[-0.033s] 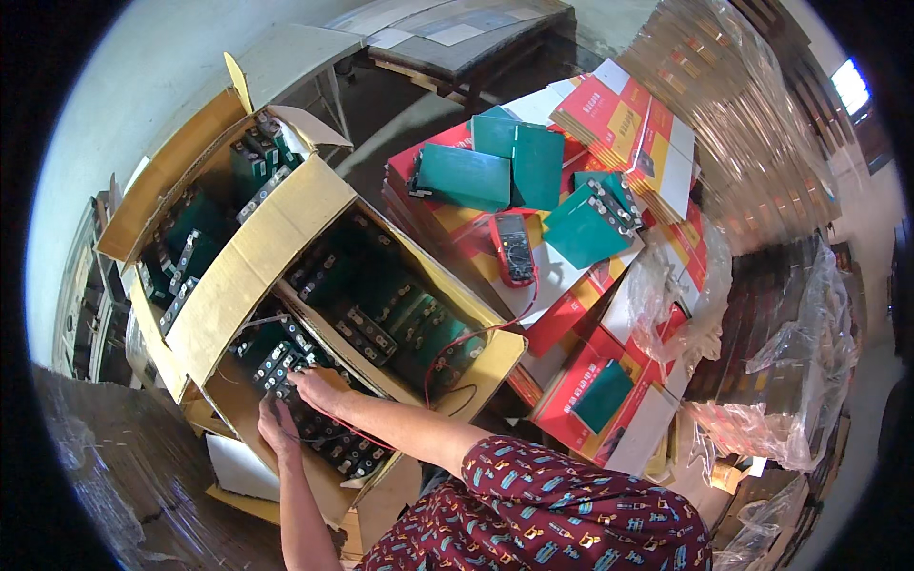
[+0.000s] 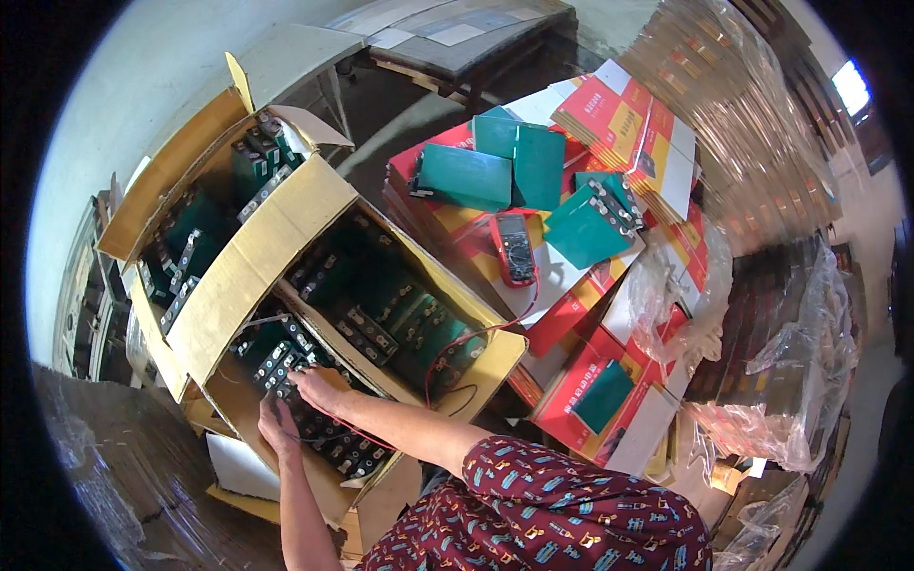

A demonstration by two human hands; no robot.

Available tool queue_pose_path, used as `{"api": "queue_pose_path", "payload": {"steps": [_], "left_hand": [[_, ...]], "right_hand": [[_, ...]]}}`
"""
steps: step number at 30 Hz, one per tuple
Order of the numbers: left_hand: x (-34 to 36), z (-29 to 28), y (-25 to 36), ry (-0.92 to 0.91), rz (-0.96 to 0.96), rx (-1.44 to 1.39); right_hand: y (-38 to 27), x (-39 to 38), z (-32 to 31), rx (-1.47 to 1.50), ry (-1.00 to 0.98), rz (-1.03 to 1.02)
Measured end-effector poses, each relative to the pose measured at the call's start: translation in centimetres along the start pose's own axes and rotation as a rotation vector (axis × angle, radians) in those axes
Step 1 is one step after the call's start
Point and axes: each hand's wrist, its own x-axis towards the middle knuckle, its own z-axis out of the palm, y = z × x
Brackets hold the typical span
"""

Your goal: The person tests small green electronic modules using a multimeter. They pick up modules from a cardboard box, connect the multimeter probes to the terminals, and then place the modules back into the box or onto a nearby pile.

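Note:
My right hand point(image 2: 320, 389) is closed over the terminals of a green battery block point(image 2: 282, 360) in the near cardboard box. A thin red test lead runs under it, and its fingers pinch the probe at the lead's end, mostly hidden. Just below and left, my left hand point(image 2: 277, 424) is also closed, fingers pointing to the same terminals; a dark lead reaches it, its probe tip too small to make out. The red multimeter point(image 2: 515, 249) both leads appear to come from lies on flat printed cartons to the right. More battery blocks fill the box around my hands.
A cardboard divider point(image 2: 333, 328) separates this box from a compartment of green batteries point(image 2: 428, 328). Another open box point(image 2: 171, 214) stands behind. Loose green batteries point(image 2: 464, 178) rest on red and white flat cartons point(image 2: 609, 376). Plastic film point(image 2: 657, 295) and carton stacks point(image 2: 724, 114) line the right.

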Motion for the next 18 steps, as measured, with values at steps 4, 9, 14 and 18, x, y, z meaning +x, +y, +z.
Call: {"api": "queue_pose_path", "payload": {"steps": [4,9,14,18], "left_hand": [[0.3,-0.4,-1.4,-0.074,-0.151,0.001],[0.4,-0.4,0.8,0.021,-0.091,0.058],[-0.6,-0.7,1.7,0.09,-0.01,0.013],[-0.8,-0.9,2.0,0.056,-0.073,0.027]], "right_hand": [[1.2,1.6,1.3,-0.346,0.034,-0.077],[3.0,2.4,1.0,-0.609,0.047,-0.431],[4.3,2.3,0.5,-0.514,0.034,-0.578],[4.5,2.2,0.3,-0.622,0.06,-0.672]]}}
